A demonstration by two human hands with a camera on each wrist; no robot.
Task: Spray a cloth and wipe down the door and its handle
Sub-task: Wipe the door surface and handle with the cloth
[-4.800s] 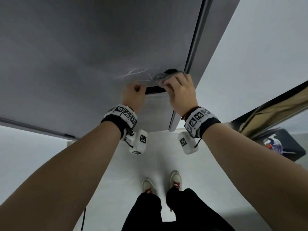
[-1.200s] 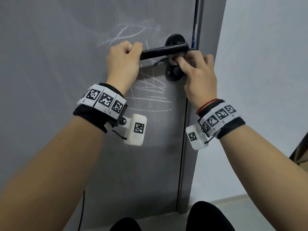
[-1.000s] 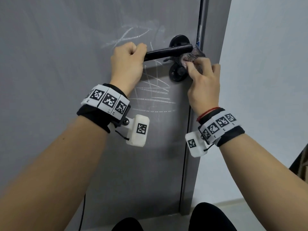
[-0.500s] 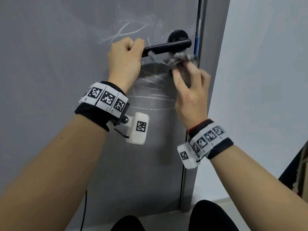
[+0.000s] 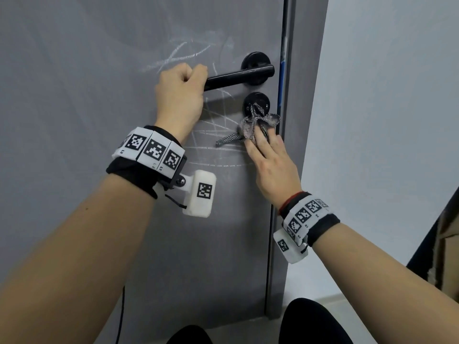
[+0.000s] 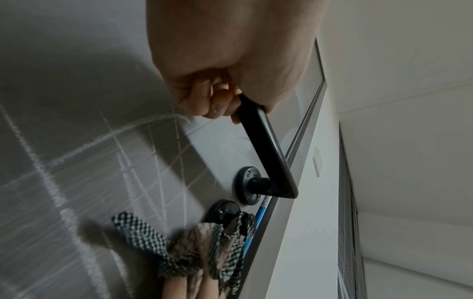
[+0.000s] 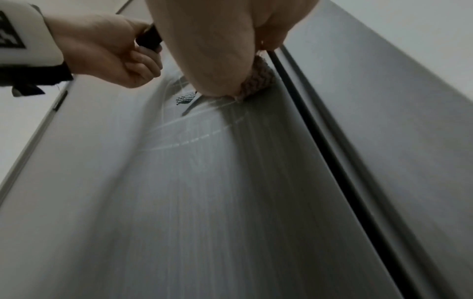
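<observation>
The grey door [image 5: 99,70] carries white chalk scribbles [image 5: 178,55] around its black lever handle [image 5: 238,76]. My left hand [image 5: 181,93] grips the lever's free end in a fist; the left wrist view shows its fingers [image 6: 217,101] curled round the bar [image 6: 266,149]. Just below the round black lock plate [image 5: 257,103], my right hand [image 5: 270,157] lies with straight fingers on the door. It presses a black-and-white checked cloth [image 5: 255,124] flat against the panel. A loose end of the cloth [image 6: 199,248] sticks out to the left. My palm [image 7: 212,40] hides most of the cloth [image 7: 258,81] in the right wrist view.
The door's edge and grey frame [image 5: 298,170] run down just right of my right hand, with a white wall [image 5: 385,120] beyond. A dark and brown object [image 5: 444,244] shows at the right edge. My legs in dark trousers [image 5: 315,321] stand close below.
My right hand has come down off the handle with the cloth and now lies flat on the door below the lock plate. The left hand has kept its grip on the lever.
</observation>
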